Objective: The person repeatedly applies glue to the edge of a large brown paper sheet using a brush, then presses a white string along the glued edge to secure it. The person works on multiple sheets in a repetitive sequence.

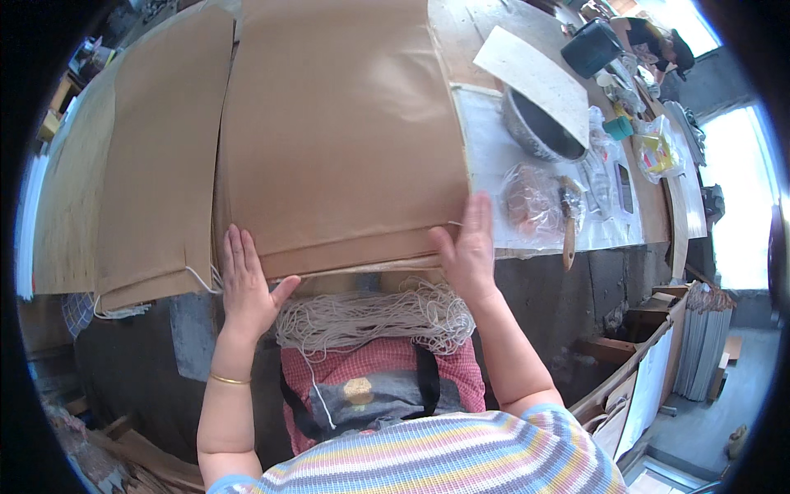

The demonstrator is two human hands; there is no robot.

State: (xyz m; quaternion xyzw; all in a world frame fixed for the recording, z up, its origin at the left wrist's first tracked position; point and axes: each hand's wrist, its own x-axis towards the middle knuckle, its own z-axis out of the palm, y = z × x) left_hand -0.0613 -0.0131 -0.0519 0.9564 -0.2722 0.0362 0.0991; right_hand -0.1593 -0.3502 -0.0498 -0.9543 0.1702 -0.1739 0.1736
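Note:
A stack of large brown paper sheets (341, 132) lies on the table before me, its near edges slightly staggered. My left hand (245, 284) rests on the near left corner of this stack, fingers stretched forward and thumb apart. At the near right corner, my right hand (467, 255) presses along the side edge with fingers extended, a little blurred. Neither hand grips anything. A tangled bundle of white string (374, 319) sits just below the table edge, over a red checked cloth (467, 370) on my lap. One string end hangs down across the cloth.
Another brown paper stack (164, 156) lies to the left, with white cord by its near corner. On the right are a dark bowl (527, 132) partly covered by a pale board (539, 78), a wooden-handled brush (569, 230) and plastic bags (531, 198). Another person (654, 45) is at far right.

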